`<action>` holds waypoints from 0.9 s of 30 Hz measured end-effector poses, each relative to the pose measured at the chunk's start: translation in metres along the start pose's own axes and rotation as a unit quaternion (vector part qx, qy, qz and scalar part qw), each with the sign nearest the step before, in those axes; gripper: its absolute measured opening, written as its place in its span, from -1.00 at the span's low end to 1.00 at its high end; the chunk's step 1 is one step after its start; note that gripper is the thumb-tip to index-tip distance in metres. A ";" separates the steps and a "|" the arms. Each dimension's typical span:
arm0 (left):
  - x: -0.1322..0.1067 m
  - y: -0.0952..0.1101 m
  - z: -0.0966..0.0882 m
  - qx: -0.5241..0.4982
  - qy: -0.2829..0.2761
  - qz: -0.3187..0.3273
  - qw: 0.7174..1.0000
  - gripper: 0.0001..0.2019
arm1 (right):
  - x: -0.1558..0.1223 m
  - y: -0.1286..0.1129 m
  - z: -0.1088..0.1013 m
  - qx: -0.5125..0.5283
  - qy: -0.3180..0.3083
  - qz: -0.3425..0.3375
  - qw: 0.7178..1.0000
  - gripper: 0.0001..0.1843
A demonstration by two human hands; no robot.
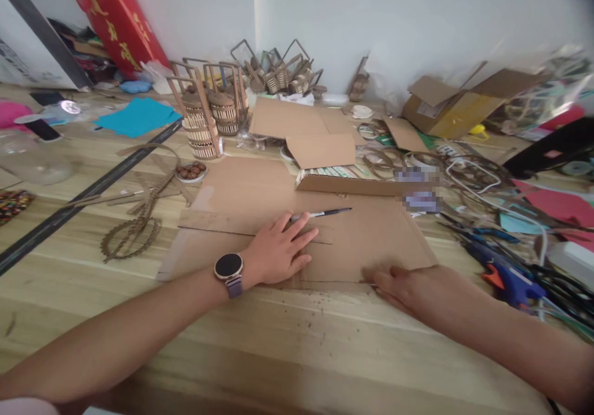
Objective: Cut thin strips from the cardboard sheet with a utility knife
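A flat brown cardboard sheet [352,248] lies on the wooden table, with dark lines drawn across its left part and along its near edge. My left hand [281,251], wearing a watch [229,266] on the wrist, presses flat on the sheet with fingers spread. Just beyond those fingers a dark pen [329,213] rests on the cardboard. At the sheet's near right edge is my right hand [408,285], slightly blurred, its fingers drawn together. Whatever is between them is hidden.
Beyond the sheet stand a shallow cardboard tray [352,185] and small woven baskets [199,124]. Brown strips [134,229] and a dish of brown beads [191,171] lie left. On the right are a blue glue gun [510,279], cables and an open carton [445,115].
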State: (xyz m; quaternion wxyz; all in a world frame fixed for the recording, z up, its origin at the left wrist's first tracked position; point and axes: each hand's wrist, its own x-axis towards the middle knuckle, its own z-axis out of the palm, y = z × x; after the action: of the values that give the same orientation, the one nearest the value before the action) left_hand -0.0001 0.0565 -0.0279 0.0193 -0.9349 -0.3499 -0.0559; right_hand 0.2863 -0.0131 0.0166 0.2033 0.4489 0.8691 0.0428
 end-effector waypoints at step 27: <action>-0.036 -0.043 -0.002 -0.009 0.021 0.017 1.000 -0.45 | 0.029 -0.010 -0.071 0.151 -0.056 -0.047 0.986 -0.67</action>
State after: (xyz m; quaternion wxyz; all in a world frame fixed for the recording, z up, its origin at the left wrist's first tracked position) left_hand -0.0557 0.0650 -0.0299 0.0188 -0.9394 -0.3331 -0.0786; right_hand 0.2362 0.0114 0.0697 0.1835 0.4348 0.8729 -0.1241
